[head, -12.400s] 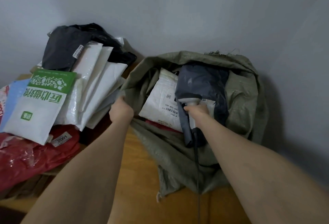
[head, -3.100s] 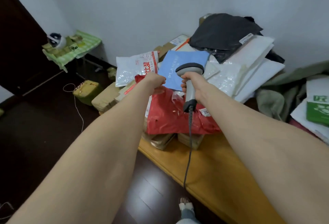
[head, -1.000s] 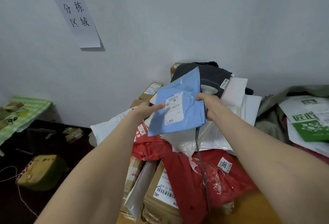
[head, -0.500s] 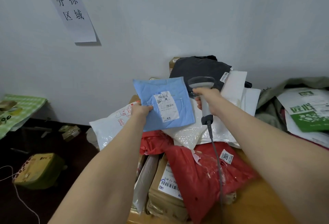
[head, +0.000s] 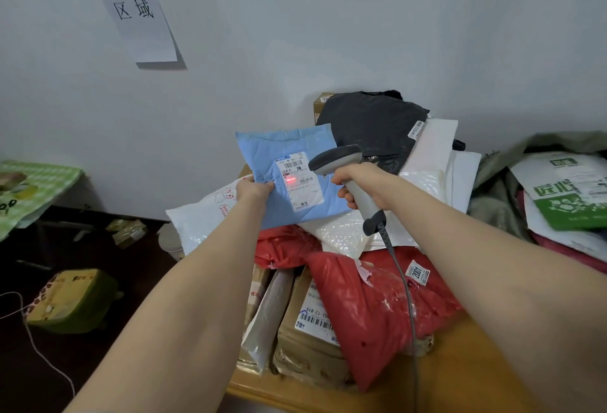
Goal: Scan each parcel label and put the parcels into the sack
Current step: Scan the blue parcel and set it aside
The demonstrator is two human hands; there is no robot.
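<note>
Tabletop (head: 460, 366) of pale wood carries everything. Sack (head: 565, 141), olive and slumped open, sits at 3 o'clock on the view's edge, with a green-and-white parcel (head: 565, 199) lying in its mouth. Pile (head: 371, 307) of waiting parcels fills the middle: red bags and boxes toward 6 o'clock, white and black mailers toward 1 o'clock.

Blue parcel (head: 262, 156) is held in the air over the pile's far left side, face to the camera, its longer edges running roughly 11 to 5 o'clock. Scanner (head: 338, 158) stands just right of it, head aimed toward 9 o'clock, cable hanging toward 6.

Right hand (head: 361, 182) is wrapped round the scanner's handle. Left hand (head: 253, 187) pinches the blue parcel at its 9 o'clock edge, thumb on the front. Label (head: 300, 192) lies right of that pinch, between the two hands, with a red scan line (head: 290, 180) glowing on it.

The scan looks to be in hand. From the left-hand grip the sack lies at 3 o'clock, well apart, beyond the right arm. The right hand is nearer but occupied, so the left would likely carry the parcel across the pile, free edge leading.
</note>
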